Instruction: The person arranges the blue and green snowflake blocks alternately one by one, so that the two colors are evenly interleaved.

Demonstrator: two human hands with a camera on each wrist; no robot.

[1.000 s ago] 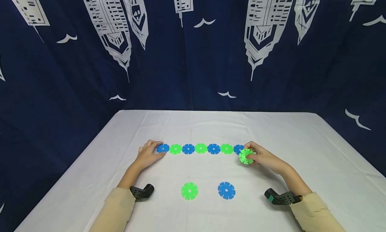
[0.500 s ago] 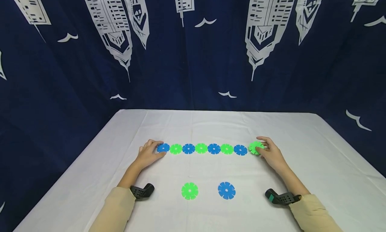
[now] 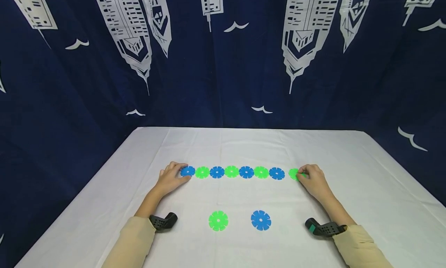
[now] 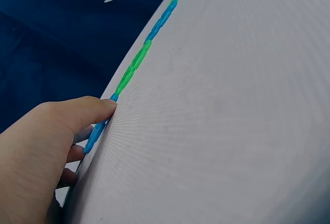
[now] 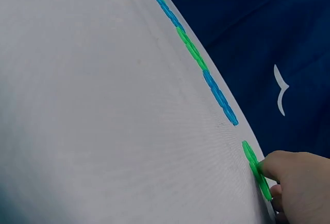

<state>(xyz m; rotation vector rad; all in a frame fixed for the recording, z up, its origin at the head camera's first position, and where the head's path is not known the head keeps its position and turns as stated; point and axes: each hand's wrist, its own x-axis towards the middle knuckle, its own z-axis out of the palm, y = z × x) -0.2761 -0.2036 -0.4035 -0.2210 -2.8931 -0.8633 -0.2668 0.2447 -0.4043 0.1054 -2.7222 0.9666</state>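
A straight row of notched plastic discs, blue and green by turns, lies flat on the white cloth in the head view. My left hand (image 3: 170, 178) holds the blue disc (image 3: 188, 171) at the row's left end between thumb and fingers; the left wrist view shows the thumb (image 4: 93, 110) on its near edge. My right hand (image 3: 316, 183) pinches a green disc (image 3: 293, 173), partly hidden by its fingers. That disc is at the cloth, a small gap to the right of the row's last blue disc (image 3: 277, 173). The gap also shows in the right wrist view.
Nearer the person, a loose green disc (image 3: 218, 221) and a loose blue disc (image 3: 261, 220) lie apart on the white tablecloth (image 3: 240, 248). A dark blue curtain (image 3: 209, 74) with white prints hangs behind the table. Both wrists wear black camera mounts.
My right hand has carried the green disc from over the row's right end further right and down to the cloth, uncovering the last blue disc. My left hand has stayed in place.
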